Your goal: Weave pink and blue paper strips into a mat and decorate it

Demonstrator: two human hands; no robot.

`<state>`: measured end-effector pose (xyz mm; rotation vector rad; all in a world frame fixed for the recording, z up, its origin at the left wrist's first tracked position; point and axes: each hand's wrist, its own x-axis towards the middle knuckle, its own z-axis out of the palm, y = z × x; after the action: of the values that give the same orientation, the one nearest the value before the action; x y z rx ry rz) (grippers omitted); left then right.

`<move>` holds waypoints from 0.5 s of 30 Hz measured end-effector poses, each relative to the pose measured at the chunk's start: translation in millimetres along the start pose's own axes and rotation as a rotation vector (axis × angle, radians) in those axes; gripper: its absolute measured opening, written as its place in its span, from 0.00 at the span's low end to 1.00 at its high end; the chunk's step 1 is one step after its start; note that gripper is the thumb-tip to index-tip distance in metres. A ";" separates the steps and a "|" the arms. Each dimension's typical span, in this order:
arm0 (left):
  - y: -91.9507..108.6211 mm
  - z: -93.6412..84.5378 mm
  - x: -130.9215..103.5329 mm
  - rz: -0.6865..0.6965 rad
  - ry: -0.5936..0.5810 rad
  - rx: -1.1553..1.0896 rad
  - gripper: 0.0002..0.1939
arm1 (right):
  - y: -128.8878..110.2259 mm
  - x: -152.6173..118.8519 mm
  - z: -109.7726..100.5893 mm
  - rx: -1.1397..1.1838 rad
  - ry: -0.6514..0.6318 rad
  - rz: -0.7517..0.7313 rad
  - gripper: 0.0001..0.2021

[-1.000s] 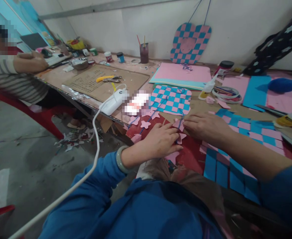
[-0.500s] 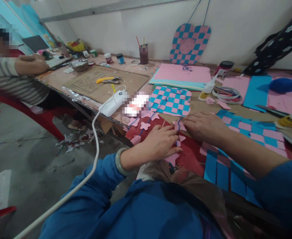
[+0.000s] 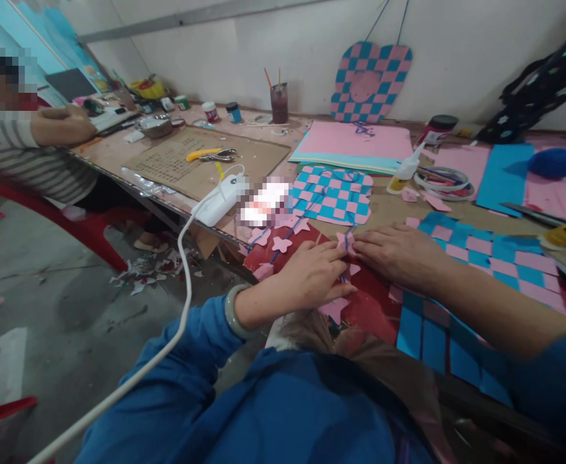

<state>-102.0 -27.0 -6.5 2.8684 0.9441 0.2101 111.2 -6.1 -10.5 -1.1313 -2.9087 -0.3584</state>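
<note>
My left hand [image 3: 314,274] rests with fingers stretched apart over a strand of blue cord. Its fingertips reach the left edge of a pink star cutout [image 3: 345,242] that has the cord across it. From the right, my right hand [image 3: 396,254] lies low with fingers extended, tips touching that star's right edge. Below my left hand is another pink star [image 3: 335,310], partly covered. A second blue cord with a pink star [image 3: 281,245] runs to my left. Both cords lead toward a blue-and-pink checkered woven piece [image 3: 331,195].
A second woven piece [image 3: 490,251] with loose blue strips lies under my right forearm. Behind are a glue bottle [image 3: 403,173], pink sheets [image 3: 355,143] and a hanging checkered piece [image 3: 370,80]. Left are pliers [image 3: 211,155], a white device [image 3: 221,198] with cable, and a seated person [image 3: 26,142].
My right hand has lowered slightly, and the pink star at its fingertips now lies flatter. My left hand has barely moved. The view has shifted a little.
</note>
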 end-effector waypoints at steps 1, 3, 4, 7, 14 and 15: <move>-0.4 0.5 0.2 0.004 0.000 -0.002 0.20 | -0.5 -0.1 0.1 -0.002 -0.001 0.006 0.13; -1.4 1.1 0.8 0.015 -0.007 -0.014 0.20 | -1.4 -0.4 0.7 -0.023 0.005 0.012 0.13; -2.0 1.2 1.1 0.017 -0.011 -0.018 0.20 | -1.8 -0.4 1.2 -0.036 0.010 0.012 0.13; -3.5 1.5 1.9 0.027 -0.006 -0.026 0.20 | -2.2 0.3 2.4 -0.059 0.019 0.006 0.14; -3.3 1.9 1.9 0.032 0.003 -0.040 0.21 | -3.5 6.7 -2.1 -0.058 0.002 0.030 0.14; -3.1 1.0 2.3 0.031 0.003 -0.048 0.20 | -3.3 7.1 -2.0 -0.053 0.013 0.040 0.15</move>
<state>-101.8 -23.2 -7.8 2.8409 0.8831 0.2362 103.6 -4.2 -8.7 -1.1872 -2.8774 -0.4432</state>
